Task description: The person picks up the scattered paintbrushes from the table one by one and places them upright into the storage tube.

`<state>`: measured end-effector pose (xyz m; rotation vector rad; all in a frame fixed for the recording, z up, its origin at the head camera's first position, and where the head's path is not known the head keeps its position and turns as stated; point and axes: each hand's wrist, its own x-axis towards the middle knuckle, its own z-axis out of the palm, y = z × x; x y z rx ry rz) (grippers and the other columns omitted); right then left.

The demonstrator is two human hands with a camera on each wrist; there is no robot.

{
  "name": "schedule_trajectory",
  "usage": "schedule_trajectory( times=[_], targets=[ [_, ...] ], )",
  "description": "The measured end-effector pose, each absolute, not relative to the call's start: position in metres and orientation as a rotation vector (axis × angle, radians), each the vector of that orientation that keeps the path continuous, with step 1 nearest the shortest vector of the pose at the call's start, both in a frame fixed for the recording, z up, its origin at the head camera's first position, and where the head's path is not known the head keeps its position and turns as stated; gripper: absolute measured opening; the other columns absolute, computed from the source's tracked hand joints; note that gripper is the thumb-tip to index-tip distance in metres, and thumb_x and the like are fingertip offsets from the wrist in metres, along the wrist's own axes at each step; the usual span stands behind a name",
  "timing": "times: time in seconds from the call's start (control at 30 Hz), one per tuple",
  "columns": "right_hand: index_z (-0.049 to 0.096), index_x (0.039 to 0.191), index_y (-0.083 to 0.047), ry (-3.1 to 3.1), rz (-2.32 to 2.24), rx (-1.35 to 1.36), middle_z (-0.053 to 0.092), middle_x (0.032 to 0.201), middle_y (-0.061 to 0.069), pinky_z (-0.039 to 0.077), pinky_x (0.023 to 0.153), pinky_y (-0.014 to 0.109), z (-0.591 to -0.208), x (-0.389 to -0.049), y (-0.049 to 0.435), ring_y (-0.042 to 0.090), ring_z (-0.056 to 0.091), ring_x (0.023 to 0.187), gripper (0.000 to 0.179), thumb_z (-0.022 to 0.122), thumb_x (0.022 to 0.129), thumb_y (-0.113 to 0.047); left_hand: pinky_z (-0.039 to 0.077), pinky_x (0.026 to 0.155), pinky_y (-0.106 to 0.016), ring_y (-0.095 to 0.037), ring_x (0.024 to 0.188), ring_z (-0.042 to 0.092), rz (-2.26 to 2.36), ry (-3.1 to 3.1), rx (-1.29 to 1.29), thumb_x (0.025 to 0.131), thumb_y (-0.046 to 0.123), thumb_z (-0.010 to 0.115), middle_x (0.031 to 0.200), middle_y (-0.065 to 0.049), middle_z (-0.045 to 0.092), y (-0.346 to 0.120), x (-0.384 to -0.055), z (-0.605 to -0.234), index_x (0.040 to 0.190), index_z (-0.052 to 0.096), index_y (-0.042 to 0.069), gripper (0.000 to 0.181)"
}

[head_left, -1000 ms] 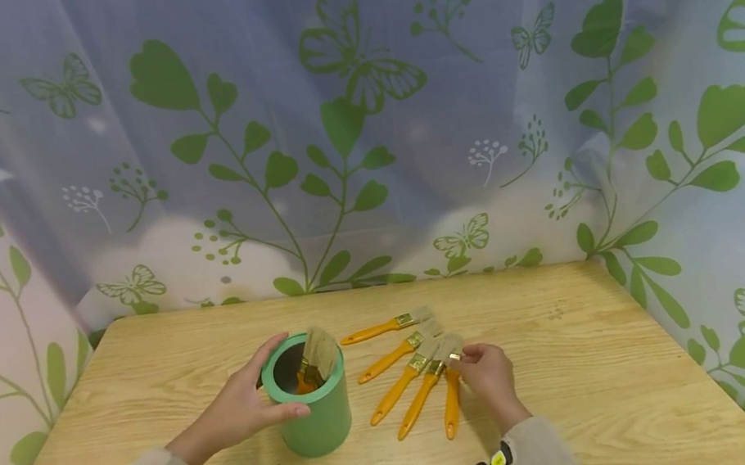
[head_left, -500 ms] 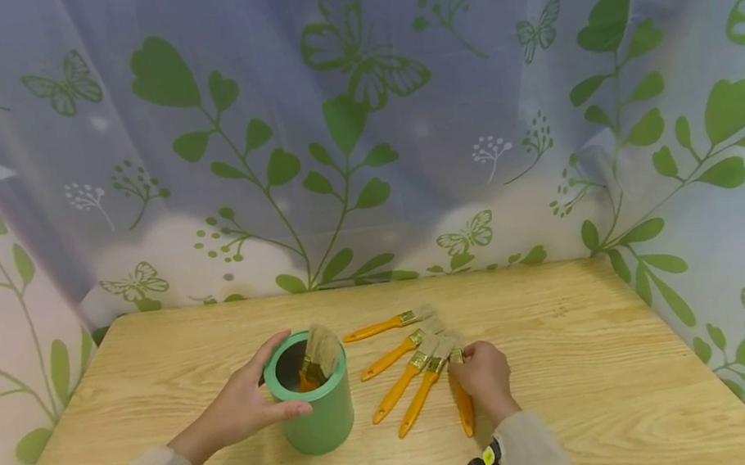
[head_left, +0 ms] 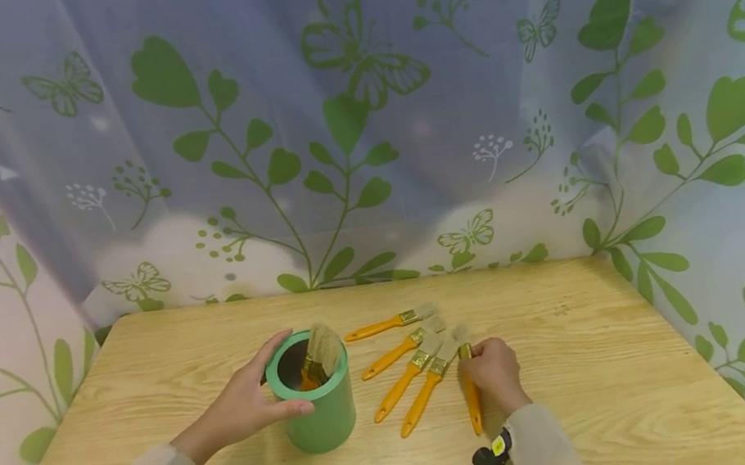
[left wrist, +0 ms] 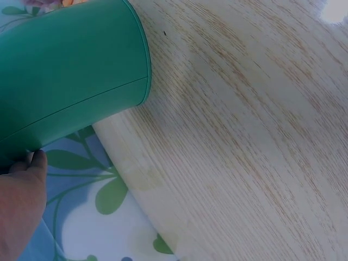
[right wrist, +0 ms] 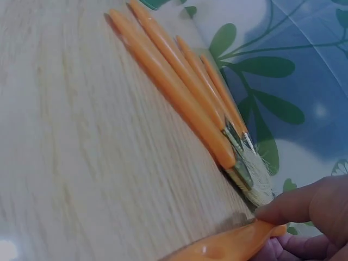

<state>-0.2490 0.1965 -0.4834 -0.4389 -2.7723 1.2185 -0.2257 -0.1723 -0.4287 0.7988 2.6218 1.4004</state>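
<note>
My left hand [head_left: 249, 404] grips the round green can [head_left: 324, 424] near its top, thumb on the front and fingers at the far side. In the left wrist view, the green can [left wrist: 76, 65] shows its side and base edge. A paintbrush [head_left: 322, 349] stands in the can, bristles up over the rim. My right hand [head_left: 494, 369] pinches a paintbrush [head_left: 475, 406] with an orange handle near its metal band. In the right wrist view, thumb and finger close on this orange handle [right wrist: 223, 247].
Several more paintbrushes [head_left: 421, 407] lie fanned out on the wooden table [head_left: 613, 365], between the can and my right hand. Their bristle ends point right and converge. Behind the table hangs a curtain [head_left: 407, 176] printed with leaves and butterflies.
My right hand has drawn the rightmost paintbrush away from the fan, to the right, and its handle now points almost straight toward me. My left hand and the can stay in place.
</note>
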Motion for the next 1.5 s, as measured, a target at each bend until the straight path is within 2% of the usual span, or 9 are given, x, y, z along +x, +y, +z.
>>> schedule_trajectory(
  times=[0.17, 0.2, 0.3, 0.43, 0.63, 0.83, 1.13, 1.5],
  targets=[
    [0.063, 0.072, 0.001, -2.766, 1.193, -0.468, 0.054, 0.065, 0.004, 0.036, 0.048, 0.025, -0.481, -0.247, 0.205, 0.018, 0.048, 0.058, 0.011, 0.069, 0.076, -0.008, 0.039, 0.1, -0.06, -0.04, 0.129, 0.045, 1.406, 2.621, 0.802, 0.076, 0.034, 0.082, 0.142, -0.017, 0.046, -0.171, -0.226, -0.429, 0.153, 0.02, 0.011, 0.101],
    [0.066, 0.078, 0.002, -2.758, 1.195, -0.472, 0.058, 0.069, 0.007, 0.039, 0.05, 0.025, -0.48, -0.246, 0.206, 0.019, 0.052, 0.062, 0.012, 0.069, 0.076, -0.009, 0.039, 0.1, -0.06, -0.041, 0.129, 0.045, 1.408, 2.62, 0.803, 0.076, 0.034, 0.082, 0.142, -0.017, 0.046, -0.171, -0.226, -0.429, 0.153, 0.02, 0.011, 0.101],
    [0.068, 0.082, 0.005, -2.734, 1.209, -0.485, 0.062, 0.073, 0.01, 0.041, 0.051, 0.026, -0.478, -0.245, 0.21, 0.022, 0.055, 0.064, 0.015, 0.069, 0.075, -0.009, 0.04, 0.099, -0.06, -0.041, 0.128, 0.045, 1.404, 2.625, 0.808, 0.076, 0.034, 0.082, 0.142, -0.018, 0.046, -0.171, -0.225, -0.43, 0.152, 0.019, 0.009, 0.102],
    [0.069, 0.082, 0.005, -2.701, 1.233, -0.504, 0.063, 0.074, 0.009, 0.041, 0.052, 0.026, -0.473, -0.245, 0.213, 0.021, 0.055, 0.065, 0.016, 0.07, 0.076, -0.01, 0.04, 0.099, -0.06, -0.04, 0.128, 0.046, 1.4, 2.633, 0.807, 0.076, 0.034, 0.082, 0.141, -0.017, 0.047, -0.171, -0.225, -0.43, 0.152, 0.02, 0.009, 0.101],
    [0.068, 0.085, 0.005, -2.662, 1.307, -0.53, 0.065, 0.076, 0.011, 0.046, 0.055, 0.027, -0.46, -0.247, 0.214, 0.02, 0.058, 0.067, 0.018, 0.069, 0.083, -0.014, 0.04, 0.099, -0.06, -0.04, 0.128, 0.046, 1.406, 2.628, 0.805, 0.076, 0.034, 0.082, 0.142, -0.017, 0.047, -0.172, -0.226, -0.43, 0.153, 0.019, 0.011, 0.101],
    [0.068, 0.095, 0.006, -2.617, 1.413, -0.504, 0.068, 0.084, 0.014, 0.051, 0.057, 0.027, -0.446, -0.247, 0.209, 0.016, 0.062, 0.065, 0.024, 0.068, 0.086, -0.016, 0.039, 0.1, -0.06, -0.039, 0.128, 0.046, 1.423, 2.613, 0.805, 0.076, 0.033, 0.082, 0.14, -0.016, 0.048, -0.172, -0.226, -0.43, 0.152, 0.02, 0.009, 0.101],
    [0.064, 0.106, 0.011, -2.467, 1.659, -0.428, 0.065, 0.093, 0.02, 0.058, 0.072, 0.038, -0.426, -0.243, 0.198, 0.019, 0.067, 0.072, 0.029, 0.065, 0.088, -0.012, 0.04, 0.099, -0.06, -0.039, 0.129, 0.045, 1.416, 2.619, 0.823, 0.077, 0.033, 0.081, 0.141, -0.016, 0.047, -0.172, -0.227, -0.431, 0.153, 0.019, 0.011, 0.1],
    [0.06, 0.104, 0.014, -2.299, 1.948, -0.274, 0.065, 0.089, 0.017, 0.058, 0.071, 0.032, -0.403, -0.236, 0.172, 0.012, 0.064, 0.066, 0.025, 0.065, 0.088, -0.004, 0.039, 0.099, -0.06, -0.039, 0.129, 0.045, 1.417, 2.619, 0.818, 0.077, 0.033, 0.081, 0.142, -0.016, 0.046, -0.172, -0.226, -0.431, 0.153, 0.019, 0.011, 0.101]
  ],
)
